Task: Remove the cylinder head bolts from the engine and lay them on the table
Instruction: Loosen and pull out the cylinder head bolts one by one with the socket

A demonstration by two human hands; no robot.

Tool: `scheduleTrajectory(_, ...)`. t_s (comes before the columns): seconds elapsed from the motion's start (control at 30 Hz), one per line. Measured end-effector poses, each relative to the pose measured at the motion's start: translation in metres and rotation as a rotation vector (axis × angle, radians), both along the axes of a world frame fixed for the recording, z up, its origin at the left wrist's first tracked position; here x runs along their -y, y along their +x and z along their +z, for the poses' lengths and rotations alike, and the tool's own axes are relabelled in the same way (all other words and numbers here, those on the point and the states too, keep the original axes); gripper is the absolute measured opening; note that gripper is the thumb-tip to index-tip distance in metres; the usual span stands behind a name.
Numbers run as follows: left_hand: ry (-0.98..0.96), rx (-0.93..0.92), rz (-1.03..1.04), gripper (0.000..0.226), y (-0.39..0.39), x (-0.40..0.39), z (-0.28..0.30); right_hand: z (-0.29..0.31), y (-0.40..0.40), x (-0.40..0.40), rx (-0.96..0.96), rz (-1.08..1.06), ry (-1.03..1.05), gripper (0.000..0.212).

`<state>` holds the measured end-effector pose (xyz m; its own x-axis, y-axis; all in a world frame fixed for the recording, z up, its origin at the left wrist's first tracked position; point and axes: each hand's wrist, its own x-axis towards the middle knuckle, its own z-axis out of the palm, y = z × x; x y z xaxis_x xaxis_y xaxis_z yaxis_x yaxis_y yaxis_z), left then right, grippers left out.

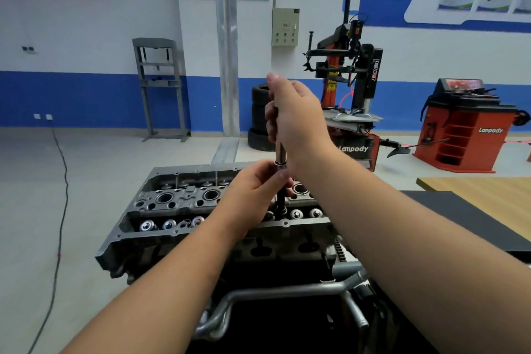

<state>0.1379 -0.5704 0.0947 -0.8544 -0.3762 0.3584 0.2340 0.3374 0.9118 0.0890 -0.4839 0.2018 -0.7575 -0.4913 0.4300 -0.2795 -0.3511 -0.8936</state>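
A grey engine with its bare cylinder head (184, 204) stands in front of me on a stand. A long chrome extension bar (280, 152) rises upright from the head near its right-middle. My right hand (296, 118) is wrapped around the bar's upper part. My left hand (255, 187) pinches the bar lower down, just above the head, where a darker shaft (280, 198) goes down into the casting. Whether that shaft is a socket or a bolt I cannot tell. The bolt heads are hidden.
A black mat (465, 221) and a wooden table top (482, 190) lie to the right of the engine. Metal pipes (275, 296) run below the head. Behind stand a tyre changer (350, 89), stacked tyres (260, 115), a red wheel balancer (462, 129) and a grey press frame (159, 86).
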Motion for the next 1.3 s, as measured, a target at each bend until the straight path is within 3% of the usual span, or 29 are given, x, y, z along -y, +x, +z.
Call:
scheduleTrajectory(0.07,0.002,-0.011,0.032,0.024,-0.002,0.000,0.000,-0.002,0.006,0.004,-0.013,-0.078,-0.015,0.027)
scheduleTrajectory(0.13,0.011,-0.014,0.040,0.024,-0.003,0.001,0.000,-0.004,0.007,0.005,-0.011,-0.024,-0.048,0.028)
scheduleTrajectory(0.3,0.006,0.005,-0.033,0.034,0.002,0.004,-0.002,0.008,-0.012,-0.009,0.069,0.374,0.061,0.045)
scheduleTrajectory(0.37,-0.036,0.031,-0.044,0.036,0.004,0.003,-0.002,0.008,-0.017,-0.016,0.073,0.425,0.063,0.044)
scheduleTrajectory(0.43,-0.050,0.014,-0.034,0.033,0.003,0.003,-0.002,0.005,-0.014,-0.018,0.087,0.369,0.016,0.039)
scheduleTrajectory(0.6,-0.070,-0.011,0.018,0.022,-0.003,0.003,-0.003,-0.005,0.003,-0.006,-0.008,-0.106,-0.052,0.026)
scheduleTrajectory(0.63,-0.068,-0.019,0.014,0.023,-0.003,0.003,-0.003,-0.005,0.003,-0.005,0.004,-0.083,-0.070,0.027)
scheduleTrajectory(0.77,0.015,-0.064,-0.024,0.030,-0.001,0.004,-0.004,0.008,-0.012,-0.015,0.074,0.366,0.043,0.040)
scheduleTrajectory(0.83,-0.007,-0.033,-0.070,0.025,0.001,0.003,-0.002,0.013,-0.018,-0.016,0.064,0.441,0.110,0.042)
scheduleTrajectory(1.0,0.000,-0.042,-0.055,0.024,0.001,0.002,-0.001,0.012,-0.013,-0.012,0.094,0.393,0.098,0.038)
scheduleTrajectory(1.1,0.042,-0.069,0.008,0.017,-0.002,0.002,-0.004,0.008,-0.001,-0.005,0.060,0.104,0.062,0.027)
scheduleTrajectory(1.17,0.037,-0.065,0.052,0.039,-0.003,0.002,-0.003,0.003,0.008,0.001,-0.002,-0.032,0.053,0.018)
scheduleTrajectory(1.23,0.014,-0.039,0.064,0.056,-0.003,0.006,-0.004,-0.001,0.011,0.004,-0.029,-0.034,-0.017,0.022)
scheduleTrajectory(1.3,0.008,-0.031,0.004,0.050,-0.001,0.007,-0.004,-0.001,0.005,0.001,-0.023,0.084,-0.063,0.032)
